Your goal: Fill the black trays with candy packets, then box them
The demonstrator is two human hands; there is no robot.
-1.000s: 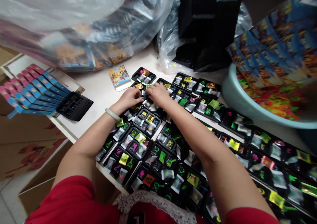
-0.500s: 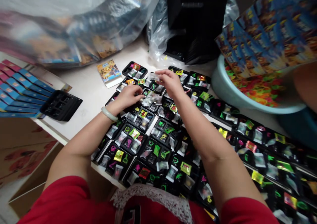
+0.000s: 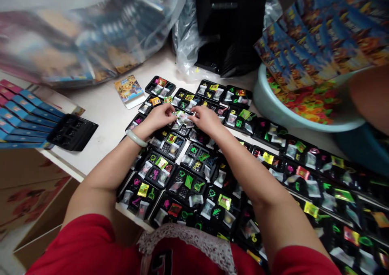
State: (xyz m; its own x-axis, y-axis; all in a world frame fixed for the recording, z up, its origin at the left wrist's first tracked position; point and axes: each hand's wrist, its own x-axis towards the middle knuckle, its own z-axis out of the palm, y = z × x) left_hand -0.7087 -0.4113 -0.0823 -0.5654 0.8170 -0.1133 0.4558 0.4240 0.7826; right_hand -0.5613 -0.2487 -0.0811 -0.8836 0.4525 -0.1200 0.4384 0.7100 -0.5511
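My left hand (image 3: 163, 117), with a pale bangle on the wrist, has its fingers curled against a bunch of small clear packets (image 3: 182, 117) above a black compartment tray (image 3: 183, 129). From the other side, my right hand (image 3: 207, 119) meets the same packets with thumb and forefinger drawn together; what lies between those fingertips is too small to make out. Around both hands stand rows of black trays (image 3: 199, 161) holding bright plastic trinkets, coloured wrapped sweets and clear packets. Just past my fingers, another filled tray (image 3: 185, 99) shows.
A pale blue basin (image 3: 261, 92) of colourful plastic trinkets stands right, with printed card sheets (image 3: 322, 35) over it. Black trays (image 3: 231, 27) are stacked at the back beside a large plastic bag (image 3: 91, 35). Blue boxes (image 3: 30, 112) and a printed card (image 3: 129, 90) lie left.
My right hand has come down and nearer from the far tray, where it had a clear packet at its fingertips, to the packets by my left hand. The view has shifted slightly.
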